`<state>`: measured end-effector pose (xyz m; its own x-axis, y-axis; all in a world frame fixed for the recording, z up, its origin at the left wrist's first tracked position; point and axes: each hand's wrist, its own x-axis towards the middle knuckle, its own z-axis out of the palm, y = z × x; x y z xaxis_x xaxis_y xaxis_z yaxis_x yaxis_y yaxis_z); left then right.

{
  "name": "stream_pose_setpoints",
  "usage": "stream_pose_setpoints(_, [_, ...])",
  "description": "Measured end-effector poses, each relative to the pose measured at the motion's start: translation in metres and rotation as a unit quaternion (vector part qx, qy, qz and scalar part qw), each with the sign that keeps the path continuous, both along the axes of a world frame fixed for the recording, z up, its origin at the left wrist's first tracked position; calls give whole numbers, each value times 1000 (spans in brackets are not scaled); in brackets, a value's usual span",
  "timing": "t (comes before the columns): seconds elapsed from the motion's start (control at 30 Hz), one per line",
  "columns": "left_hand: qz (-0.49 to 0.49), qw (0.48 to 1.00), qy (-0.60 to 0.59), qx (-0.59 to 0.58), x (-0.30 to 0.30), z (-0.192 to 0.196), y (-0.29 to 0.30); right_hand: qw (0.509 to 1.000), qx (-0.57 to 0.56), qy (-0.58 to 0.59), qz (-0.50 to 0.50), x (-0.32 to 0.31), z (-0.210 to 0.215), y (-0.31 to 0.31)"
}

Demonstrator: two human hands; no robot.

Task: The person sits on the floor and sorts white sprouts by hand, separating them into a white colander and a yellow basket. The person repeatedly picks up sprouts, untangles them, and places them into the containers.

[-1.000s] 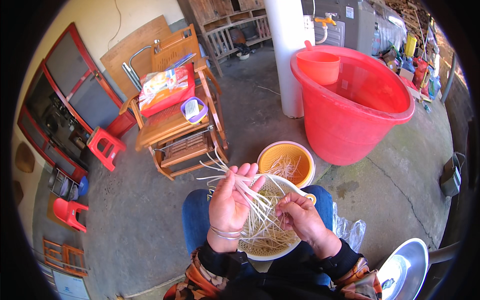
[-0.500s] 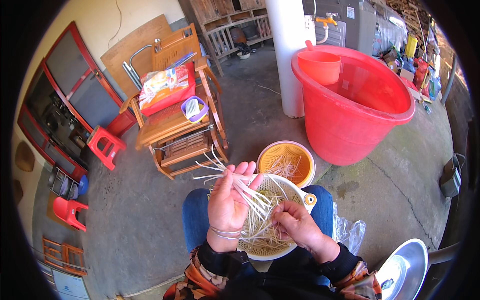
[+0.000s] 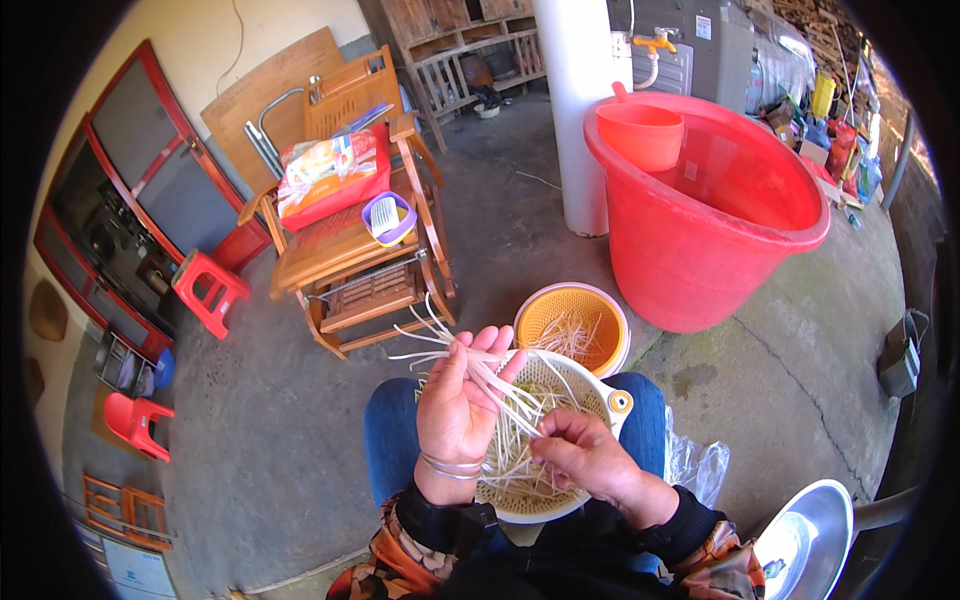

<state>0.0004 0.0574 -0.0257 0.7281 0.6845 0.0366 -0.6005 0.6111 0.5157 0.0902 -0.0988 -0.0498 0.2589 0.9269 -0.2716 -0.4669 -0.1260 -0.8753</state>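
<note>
A bundle of long, thin white root-like stems (image 3: 508, 392) lies across my left hand (image 3: 452, 410), pinned under its thumb with the palm turned up. Their tips stick out past the thumb side. My right hand (image 3: 585, 455) pinches the lower ends of the bundle between thumb and fingers. Beneath both hands a white plastic colander (image 3: 597, 393) rests on my lap, with many more loose stems in it. Just beyond stands an orange basket (image 3: 536, 312) set in a pale bowl, holding a small heap of similar whitish strands.
A big red tub (image 3: 680, 260) with a red dipper (image 3: 640, 140) stands far right by a white pillar (image 3: 575, 120). A wooden chair (image 3: 335, 265) carries bags. Red stools (image 3: 210, 290) are at left. A metal basin (image 3: 805, 535) sits at lower right, near a clear plastic bag (image 3: 695, 465).
My right hand has moved slightly up and left to the lower ends of the stems. The left hand keeps its hold, nearly still.
</note>
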Motion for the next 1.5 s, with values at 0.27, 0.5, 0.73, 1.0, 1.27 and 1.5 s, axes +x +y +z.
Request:
stream_pose_setpoints(0.27, [-16, 999, 13, -41, 4, -15, 13, 988, 59, -92, -113, 47, 11, 1])
stream_pose_setpoints(0.5, [-12, 997, 28, -74, 6, -38, 32, 814, 121, -485, -296, 128, 8, 36])
stream_pose_setpoints(0.73, [-84, 989, 86, -89, 7, -44, 36, 726, 61, -671, -140, 194, -93, 107])
stream_pose_setpoints(1.0, [-104, 986, 113, -57, 10, -43, 28, 899, -26, -394, -187, 200, -79, 80])
stream_pose_setpoints(1.27, [-107, 978, 181, -4, 15, -26, 18, 957, -10, -209, -199, 165, -50, 36])
stream_pose_setpoints(1.5, [-195, 955, 212, 77, 57, -8, 37, 969, 17, -156, -191, 155, -54, 17])
